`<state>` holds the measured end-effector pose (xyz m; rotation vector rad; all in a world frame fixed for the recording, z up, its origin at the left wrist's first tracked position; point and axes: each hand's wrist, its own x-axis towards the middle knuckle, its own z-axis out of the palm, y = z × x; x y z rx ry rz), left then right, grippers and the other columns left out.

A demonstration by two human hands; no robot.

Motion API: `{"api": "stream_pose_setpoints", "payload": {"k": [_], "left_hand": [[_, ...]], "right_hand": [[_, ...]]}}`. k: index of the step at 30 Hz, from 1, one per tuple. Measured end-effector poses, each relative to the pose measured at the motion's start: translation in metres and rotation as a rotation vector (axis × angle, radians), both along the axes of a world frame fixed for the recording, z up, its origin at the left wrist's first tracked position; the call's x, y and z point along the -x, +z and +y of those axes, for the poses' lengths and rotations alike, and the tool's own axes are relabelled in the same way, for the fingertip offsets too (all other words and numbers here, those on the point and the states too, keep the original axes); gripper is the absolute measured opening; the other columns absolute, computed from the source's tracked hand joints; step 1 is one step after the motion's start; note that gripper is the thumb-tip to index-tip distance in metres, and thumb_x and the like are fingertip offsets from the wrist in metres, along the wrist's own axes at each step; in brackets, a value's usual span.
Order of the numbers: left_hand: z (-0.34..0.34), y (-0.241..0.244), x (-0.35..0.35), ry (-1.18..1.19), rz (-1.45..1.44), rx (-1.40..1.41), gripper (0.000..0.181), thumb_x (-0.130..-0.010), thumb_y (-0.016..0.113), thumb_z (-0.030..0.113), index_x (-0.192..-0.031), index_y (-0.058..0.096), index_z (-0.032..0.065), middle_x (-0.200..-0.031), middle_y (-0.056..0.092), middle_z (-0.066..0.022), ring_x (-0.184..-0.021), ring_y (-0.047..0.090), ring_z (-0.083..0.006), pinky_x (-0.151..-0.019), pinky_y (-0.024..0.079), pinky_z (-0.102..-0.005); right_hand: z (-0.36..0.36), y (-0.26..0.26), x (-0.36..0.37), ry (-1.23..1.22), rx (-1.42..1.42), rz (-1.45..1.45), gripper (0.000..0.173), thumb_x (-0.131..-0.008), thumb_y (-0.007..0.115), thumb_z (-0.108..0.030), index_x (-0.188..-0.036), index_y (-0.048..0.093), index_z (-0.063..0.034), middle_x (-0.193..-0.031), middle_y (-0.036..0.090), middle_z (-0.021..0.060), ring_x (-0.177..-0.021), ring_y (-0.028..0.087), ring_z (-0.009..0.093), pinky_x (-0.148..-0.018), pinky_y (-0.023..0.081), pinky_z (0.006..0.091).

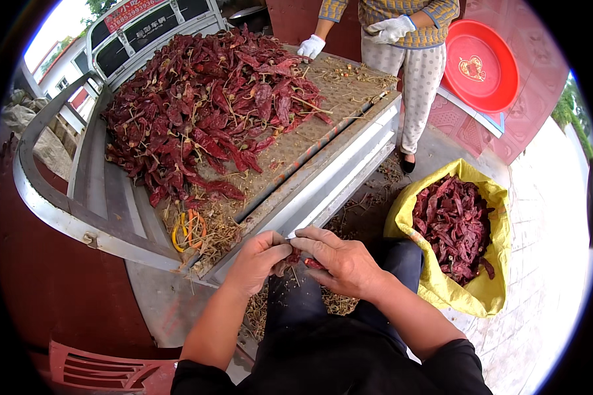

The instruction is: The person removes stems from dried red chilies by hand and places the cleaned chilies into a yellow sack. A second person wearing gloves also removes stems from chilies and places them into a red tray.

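Note:
My left hand (258, 261) and my right hand (343, 261) meet over my lap, near the edge of a truck bed. Pinched in the fingers of my left hand is a dark dried red chili pepper (290, 258). Another red chili (314, 263) shows under the curled fingers of my right hand. A large heap of dried red chilies (212, 98) with stems lies on the truck bed (286, 163). At my right, an open yellow woven sack (494, 296) holds more dried chilies (452, 229).
Yellow and orange scissors handles (190, 230) lie among stem scraps at the bed's near corner. A metal side rail (44, 207) curves around the left. Beyond the bed stands a person in white gloves (311, 47), one hand by the heap. A red plastic basin (504, 64) is behind, right.

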<state>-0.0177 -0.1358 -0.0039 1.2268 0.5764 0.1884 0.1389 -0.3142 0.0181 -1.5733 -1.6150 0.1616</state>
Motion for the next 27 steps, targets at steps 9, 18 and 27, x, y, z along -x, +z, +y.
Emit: {"api": "stream_pose_setpoints", "payload": {"k": [9, 18, 27], "left_hand": [[-0.024, 0.003, -0.002, -0.247, -0.096, -1.179, 0.024, -0.101, 0.070, 0.026, -0.093, 0.067, 0.0032, -0.079, 0.068, -0.0112, -0.069, 0.066, -0.0268, -0.064, 0.051, -0.0405], [-0.014, 0.001, -0.004, -0.603, 0.026, -1.089, 0.029, -0.100, 0.069, 0.028, -0.089, 0.061, 0.0023, -0.081, 0.068, -0.0136, -0.075, 0.068, -0.0317, -0.066, 0.051, -0.0453], [-0.054, -0.039, 0.011, -0.286, -0.466, 0.342, 0.022, -0.107, 0.063, 0.020, -0.090, 0.059, 0.0064, -0.077, 0.059, -0.0004, -0.069, 0.057, -0.0126, -0.064, 0.046, -0.0278]], "right_hand": [[-0.015, -0.028, -0.018, -0.036, 0.377, -0.128, 0.034, -0.095, 0.072, -0.031, -0.123, 0.068, -0.0123, -0.106, 0.072, 0.0152, -0.094, 0.072, 0.037, -0.079, 0.059, 0.0492], [-0.011, -0.010, -0.026, 0.221, 0.482, -0.085, 0.026, -0.095, 0.074, -0.033, -0.104, 0.069, -0.0094, -0.094, 0.071, 0.0133, -0.088, 0.070, 0.036, -0.074, 0.055, 0.0480], [-0.032, -0.034, -0.003, 0.414, 0.428, 1.246, 0.028, -0.104, 0.072, -0.033, -0.107, 0.071, -0.0051, -0.077, 0.060, -0.0014, -0.063, 0.052, 0.006, -0.055, 0.042, 0.0239]]}}
